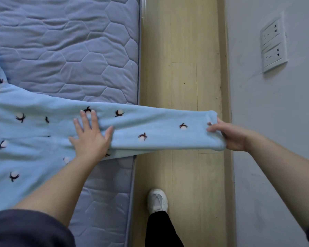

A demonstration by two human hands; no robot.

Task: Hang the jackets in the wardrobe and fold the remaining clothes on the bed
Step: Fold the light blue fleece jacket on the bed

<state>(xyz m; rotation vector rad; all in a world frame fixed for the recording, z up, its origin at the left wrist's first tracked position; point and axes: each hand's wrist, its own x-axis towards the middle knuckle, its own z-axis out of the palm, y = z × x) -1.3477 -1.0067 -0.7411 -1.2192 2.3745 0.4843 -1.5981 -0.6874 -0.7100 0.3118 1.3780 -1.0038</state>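
Entry: fleece top, sleeve fold.

- Top (34,136): pale blue, dark sprig print. The body lies flat on the bed (61,41), under my left fingers and on out to their left.
- Sleeve (159,129): runs from my left fingers to my right ones, past the bed's edge and in the air over the floor (184,68).
- Left hand (91,138): flat, fingers (94,120) spread and straight, pressing the cloth where sleeve meets body. It grips nothing.
- Right hand (228,136): fingers (215,128) curled round the cuff (214,132), thumb on top, the sleeve drawn taut.

Step, as I judge it: fold the sleeve across the body.
- Leave the left palm as the hinge, so the body does not creep toward the edge.
- Carry the cuff over in one arc and hold the tension until it lands, or the thick fleece will bunch.
- Lay the sleeve square to the side seam, then smooth away from the left fingers.
- Risk: part of the top lies near the bed's edge and could slide off if I tug.

Surface: quilted blue-grey mattress with a hexagon stitch. It is soft, so creases will need pressing out.

Room:
- Pale wood floor below the right fingers, with my white shoe (157,200) nearer me.
- Grey wall (275,122) just beyond the right fingers, with a skirting (225,68) at its foot.
- A double socket (273,42) on the wall, further off.
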